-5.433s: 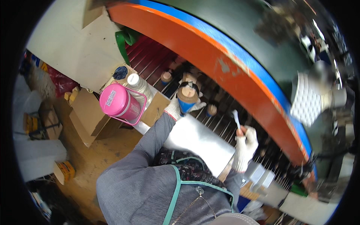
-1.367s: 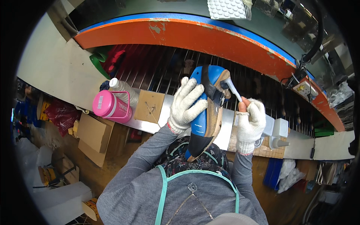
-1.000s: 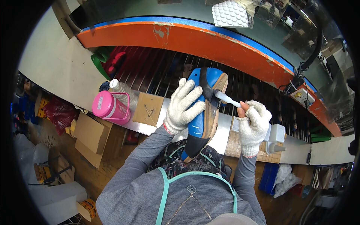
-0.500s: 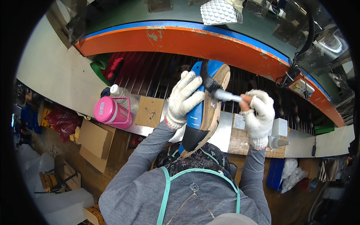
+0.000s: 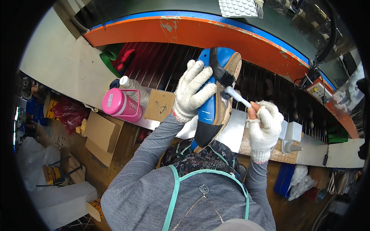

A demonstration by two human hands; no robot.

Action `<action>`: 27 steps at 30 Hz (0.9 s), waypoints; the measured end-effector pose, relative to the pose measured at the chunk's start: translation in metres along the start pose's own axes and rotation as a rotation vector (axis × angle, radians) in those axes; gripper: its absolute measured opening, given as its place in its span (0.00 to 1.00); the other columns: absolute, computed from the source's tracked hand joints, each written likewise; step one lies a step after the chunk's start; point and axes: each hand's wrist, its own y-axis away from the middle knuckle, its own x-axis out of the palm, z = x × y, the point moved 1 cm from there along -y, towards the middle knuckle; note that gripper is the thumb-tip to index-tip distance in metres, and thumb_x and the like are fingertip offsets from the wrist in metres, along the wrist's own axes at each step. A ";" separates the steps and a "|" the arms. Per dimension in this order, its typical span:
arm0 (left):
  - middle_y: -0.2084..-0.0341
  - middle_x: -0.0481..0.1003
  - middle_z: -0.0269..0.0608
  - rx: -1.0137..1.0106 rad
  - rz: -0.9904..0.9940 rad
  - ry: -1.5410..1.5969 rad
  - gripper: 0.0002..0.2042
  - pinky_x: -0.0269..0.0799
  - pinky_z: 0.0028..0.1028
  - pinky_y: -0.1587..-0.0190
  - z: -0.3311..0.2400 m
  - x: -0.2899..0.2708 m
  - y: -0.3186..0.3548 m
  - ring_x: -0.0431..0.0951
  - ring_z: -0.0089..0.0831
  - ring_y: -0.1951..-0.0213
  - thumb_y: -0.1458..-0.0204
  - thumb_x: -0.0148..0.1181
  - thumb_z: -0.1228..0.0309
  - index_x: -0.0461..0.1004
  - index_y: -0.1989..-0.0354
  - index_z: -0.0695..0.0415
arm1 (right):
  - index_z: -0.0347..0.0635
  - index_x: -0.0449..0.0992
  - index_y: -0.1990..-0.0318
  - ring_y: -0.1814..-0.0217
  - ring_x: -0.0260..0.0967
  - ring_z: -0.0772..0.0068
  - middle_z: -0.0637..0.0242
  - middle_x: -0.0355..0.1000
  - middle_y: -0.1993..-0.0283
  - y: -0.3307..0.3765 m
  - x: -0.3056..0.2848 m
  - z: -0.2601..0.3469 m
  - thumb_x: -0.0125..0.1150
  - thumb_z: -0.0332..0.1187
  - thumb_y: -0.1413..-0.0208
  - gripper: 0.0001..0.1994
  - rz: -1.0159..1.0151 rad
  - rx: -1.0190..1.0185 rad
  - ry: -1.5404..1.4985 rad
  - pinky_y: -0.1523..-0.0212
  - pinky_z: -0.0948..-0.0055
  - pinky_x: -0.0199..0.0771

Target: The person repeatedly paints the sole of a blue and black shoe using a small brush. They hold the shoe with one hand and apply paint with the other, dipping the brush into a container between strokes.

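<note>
A blue shoe [image 5: 207, 110] with black strap and heel patches and a tan underside is tilted in front of me, its narrow end by my lap. Gloved in white knit, my left hand [image 5: 192, 91] grips its left side, fingers stretched along the blue surface; the thumb is hidden. My right hand [image 5: 265, 129], also gloved but with bare fingertips showing, is closed round the handle end of a pale brush [image 5: 239, 97]. The brush's head is against the tan underside, just below the black strap; its bristles are hard to make out.
Beyond the shoe lies a rack of metal bars [image 5: 154, 63] under an orange beam [image 5: 185, 34]. Left of my hands stand a pink jug [image 5: 115, 103], a white bottle [image 5: 133, 86] and a cardboard piece [image 5: 159, 104]. White containers [image 5: 293, 132] stand right of my right hand.
The brush head has moved down along the shoe's underside, away from the strap, and its handle now slants more. Both hands still hold the same things.
</note>
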 end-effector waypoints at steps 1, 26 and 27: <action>0.46 0.74 0.52 -0.002 0.013 -0.013 0.18 0.62 0.57 0.34 0.000 -0.001 0.001 0.70 0.56 0.38 0.56 0.68 0.73 0.73 0.54 0.48 | 0.43 0.84 0.65 0.60 0.69 0.66 0.64 0.77 0.60 -0.003 0.000 0.002 0.74 0.32 0.54 0.08 -0.031 -0.066 0.103 0.57 0.67 0.61; 0.45 0.74 0.52 -0.036 -0.046 -0.061 0.18 0.64 0.57 0.35 0.001 -0.011 0.003 0.70 0.56 0.38 0.56 0.66 0.75 0.73 0.54 0.49 | 0.42 0.84 0.65 0.61 0.69 0.67 0.66 0.75 0.63 -0.002 0.006 -0.009 0.71 0.34 0.51 0.08 0.243 0.119 -0.317 0.58 0.70 0.65; 0.44 0.73 0.53 -0.047 -0.048 -0.061 0.18 0.64 0.57 0.35 0.000 -0.011 0.004 0.70 0.57 0.38 0.55 0.66 0.75 0.73 0.54 0.49 | 0.42 0.84 0.64 0.61 0.69 0.67 0.65 0.75 0.63 0.003 0.007 -0.009 0.71 0.34 0.51 0.09 0.236 0.127 -0.347 0.58 0.70 0.65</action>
